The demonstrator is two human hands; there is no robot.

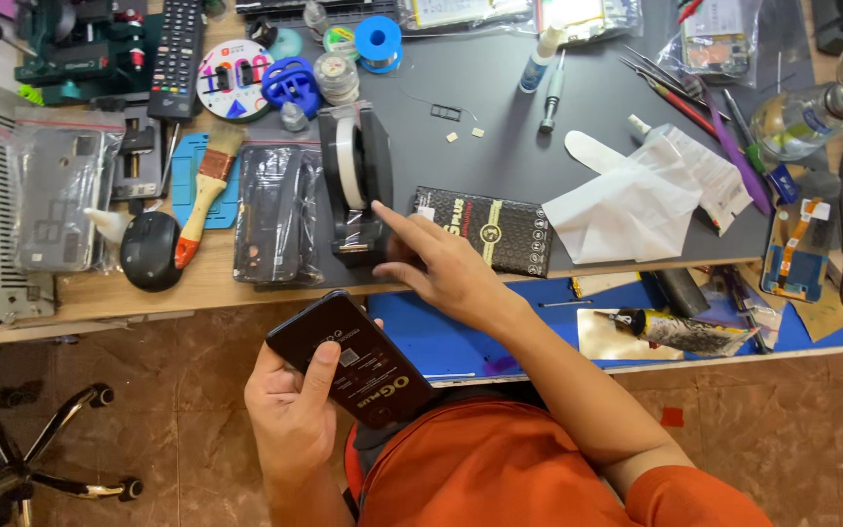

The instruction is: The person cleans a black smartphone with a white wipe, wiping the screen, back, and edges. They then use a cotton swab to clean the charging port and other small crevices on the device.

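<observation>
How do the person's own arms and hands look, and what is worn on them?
Both hands, left hand and right hand, are bare: no gloves, rings or watch visible. The forearms are uncovered. An orange short sleeve covers the right upper arm, matching the orange shirt.

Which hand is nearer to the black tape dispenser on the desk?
Right. The right hand reaches onto the desk, index fingertip at the tape dispenser. The left hand is below the desk edge, holding a black phone.
</observation>
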